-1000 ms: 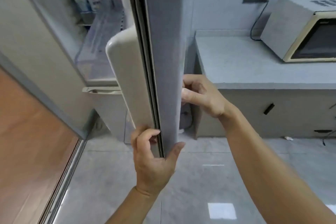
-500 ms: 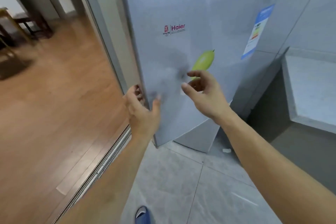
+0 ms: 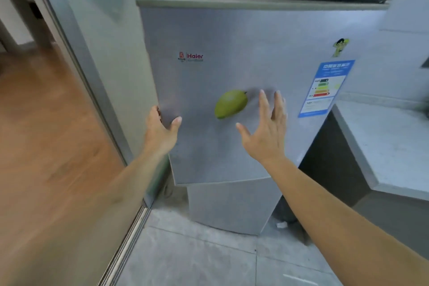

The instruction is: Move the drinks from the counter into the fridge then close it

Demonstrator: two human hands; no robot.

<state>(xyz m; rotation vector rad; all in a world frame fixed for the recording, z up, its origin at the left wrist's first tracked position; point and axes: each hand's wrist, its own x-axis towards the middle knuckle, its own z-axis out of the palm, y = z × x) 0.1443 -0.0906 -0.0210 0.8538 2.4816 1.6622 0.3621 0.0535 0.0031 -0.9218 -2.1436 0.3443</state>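
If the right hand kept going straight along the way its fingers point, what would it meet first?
The right hand, open with fingers spread, would most likely meet the fridge door just right of the mango sticker. Depth is unclear; the fingertips may already touch it.

My left hand (image 3: 162,130) grips the left edge of the fridge door (image 3: 232,53), thumb on its front. My right hand (image 3: 267,130) is spread flat near the door beside a green mango sticker (image 3: 231,104). The table (image 3: 390,141) stands to the right.
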